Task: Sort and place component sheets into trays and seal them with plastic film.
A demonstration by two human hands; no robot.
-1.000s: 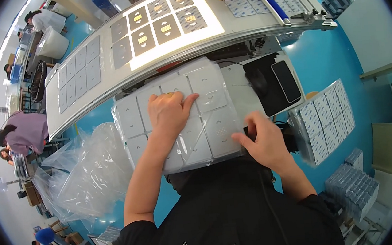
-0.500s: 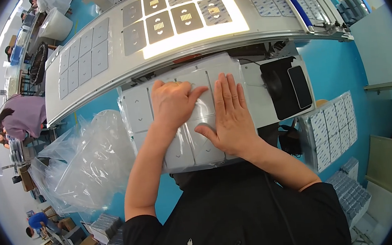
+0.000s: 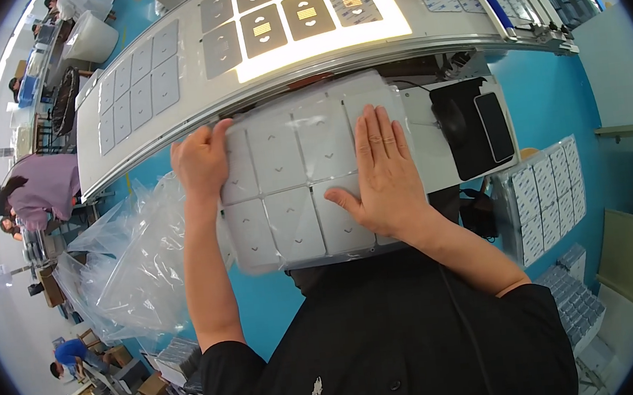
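Long pale table (image 3: 195, 89), partly glowing white, stands beyond the flat grey panel sheet in clear plastic (image 3: 280, 155); the right hand (image 3: 390, 183) lies on the sheet's right part, fingers straight; the left hand (image 3: 200, 163), fingers curled, grip unclear, at its upper-left corner.

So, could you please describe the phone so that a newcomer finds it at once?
Below the long bench, right of the grey panels under the right hand, find the black mat. The phone lies at its right edge: a flat, pale-rimmed rectangle, unlike the rounded mouse beside it.
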